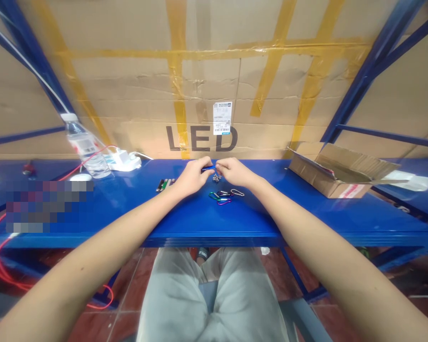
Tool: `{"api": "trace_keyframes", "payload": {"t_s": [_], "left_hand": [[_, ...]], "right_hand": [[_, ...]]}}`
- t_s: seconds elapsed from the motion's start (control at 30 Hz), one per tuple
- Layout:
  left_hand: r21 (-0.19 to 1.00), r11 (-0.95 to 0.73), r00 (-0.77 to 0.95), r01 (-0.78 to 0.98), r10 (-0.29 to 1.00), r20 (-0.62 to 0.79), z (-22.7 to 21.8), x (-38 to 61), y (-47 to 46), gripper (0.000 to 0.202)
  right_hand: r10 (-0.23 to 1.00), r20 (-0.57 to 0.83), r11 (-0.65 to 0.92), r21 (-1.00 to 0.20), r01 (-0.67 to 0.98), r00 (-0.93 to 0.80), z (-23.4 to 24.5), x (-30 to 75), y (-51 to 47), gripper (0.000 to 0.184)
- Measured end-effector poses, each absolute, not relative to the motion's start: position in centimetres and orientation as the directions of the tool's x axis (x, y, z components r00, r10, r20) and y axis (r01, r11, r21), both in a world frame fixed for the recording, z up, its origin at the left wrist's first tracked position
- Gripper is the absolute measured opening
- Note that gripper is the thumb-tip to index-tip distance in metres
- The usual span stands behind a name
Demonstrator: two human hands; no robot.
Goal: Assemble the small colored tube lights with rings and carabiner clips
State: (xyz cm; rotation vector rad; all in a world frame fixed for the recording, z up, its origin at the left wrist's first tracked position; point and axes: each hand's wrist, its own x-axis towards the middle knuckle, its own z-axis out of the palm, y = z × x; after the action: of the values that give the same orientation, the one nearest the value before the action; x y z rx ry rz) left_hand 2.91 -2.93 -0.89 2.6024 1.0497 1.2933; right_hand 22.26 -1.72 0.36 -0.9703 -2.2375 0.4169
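Note:
My left hand (pixel 195 176) is closed around a slim blue piece (pixel 209 167), its kind not clear because fingers cover much of it. My right hand (pixel 236 171) is closed in a pinch at the right end of that piece; what its fingertips hold is too small to make out. Just below the fingers lies a small heap of silvery metal parts (pixel 217 178). Nearer to me are several carabiners, among them a green one (pixel 213 195), a silver one (pixel 238 192) and a pink one (pixel 224 202). Beside my left wrist, slim coloured pieces (pixel 165 185) lie in a row, partly hidden.
An open cardboard box (pixel 328 171) stands to the right on the blue table (pixel 214 223). To the left are a water bottle (pixel 87 147), a white power strip (pixel 124 161) and a red cable (pixel 80 166). A large taped carton (pixel 135 95) rises behind.

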Motion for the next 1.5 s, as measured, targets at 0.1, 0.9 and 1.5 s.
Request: {"api": "trace_keyframes", "payload": {"t_s": [0.1, 0.9, 1.5], "left_hand": [[0.249, -0.801, 0.448, 0.545, 0.529, 0.720, -1.1, 2.9, -2.9, 0.013], [0.053, -0.866, 0.511, 0.497, 0.342, 0.789, -0.6, 2.9, -3.0, 0.018], [0.187, -0.760, 0.390, 0.623, 0.509, 0.767, -1.5, 3.4, -1.6, 0.016]], "right_hand": [[0.758, 0.416, 0.645, -0.595, 0.480, -0.503, 0.3, 22.1, -1.6, 0.032], [0.854, 0.038, 0.070, -0.997, 0.043, -0.519, 1.0, 21.7, -3.1, 0.028], [0.819, 0.414, 0.559, -0.732, 0.389, -0.398, 0.0, 21.5, -1.8, 0.034]]}}
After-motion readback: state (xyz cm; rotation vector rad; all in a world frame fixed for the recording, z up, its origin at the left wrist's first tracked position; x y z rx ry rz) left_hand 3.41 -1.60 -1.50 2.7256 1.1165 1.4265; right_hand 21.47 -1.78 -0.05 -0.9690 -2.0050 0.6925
